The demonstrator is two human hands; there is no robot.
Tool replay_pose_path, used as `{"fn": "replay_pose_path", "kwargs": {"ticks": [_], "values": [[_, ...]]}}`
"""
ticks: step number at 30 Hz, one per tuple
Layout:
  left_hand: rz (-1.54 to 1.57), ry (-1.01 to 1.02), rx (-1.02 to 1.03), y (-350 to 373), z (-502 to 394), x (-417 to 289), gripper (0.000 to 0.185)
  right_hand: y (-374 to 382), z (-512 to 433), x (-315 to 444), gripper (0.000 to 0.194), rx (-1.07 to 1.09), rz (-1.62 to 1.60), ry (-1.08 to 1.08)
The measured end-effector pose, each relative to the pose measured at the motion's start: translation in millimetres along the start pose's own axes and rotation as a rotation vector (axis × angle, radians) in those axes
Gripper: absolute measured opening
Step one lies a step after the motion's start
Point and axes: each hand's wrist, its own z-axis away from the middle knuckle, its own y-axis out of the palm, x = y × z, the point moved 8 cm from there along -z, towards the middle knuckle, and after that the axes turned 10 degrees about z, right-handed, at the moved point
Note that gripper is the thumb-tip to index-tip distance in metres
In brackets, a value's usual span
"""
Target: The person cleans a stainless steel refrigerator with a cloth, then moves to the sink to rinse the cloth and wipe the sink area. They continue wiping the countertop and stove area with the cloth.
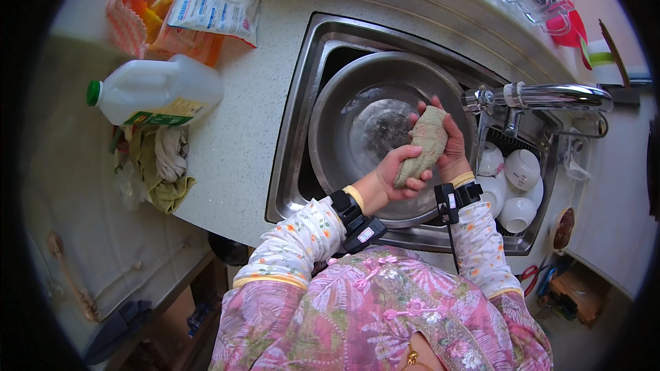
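Note:
Both of my hands grip a bunched greenish-grey cloth (424,145) above the right half of a large steel basin (330,113). My left hand (396,172) wraps around the cloth's lower end. At its upper end, my right hand (451,136) holds it from the right side, with some fingers hidden behind it. Clear water (368,136) lies in the bottom of the basin. The basin sits inside a stainless steel sink (289,175).
A chrome faucet (546,97) reaches in from the right. White bowls (522,169) stand on a rack in the right-hand section. On the left counter lie a plastic jug (160,90), a printed packet (215,5) and hanging rags (160,165). Red-handled scissors (529,274) are low right.

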Motion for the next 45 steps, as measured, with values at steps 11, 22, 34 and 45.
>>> {"fn": "replay_pose_path", "kwargs": {"ticks": [11,22,34,45], "values": [[-1.007,0.388,-0.560,-39,3,-43,0.031,-37,-10,-7,0.016,-0.286,0.944,-0.011],[-1.664,0.799,-0.936,-11,15,-60,0.078,-48,-4,10,0.035,-0.784,1.633,-0.147],[-0.289,0.289,-0.172,7,24,-33,0.037,2,5,14,0.053,0.051,0.375,-0.009],[-0.158,0.154,-0.154,7,19,-3,0.025,20,4,12,0.029,-0.171,0.577,-0.006]]}}
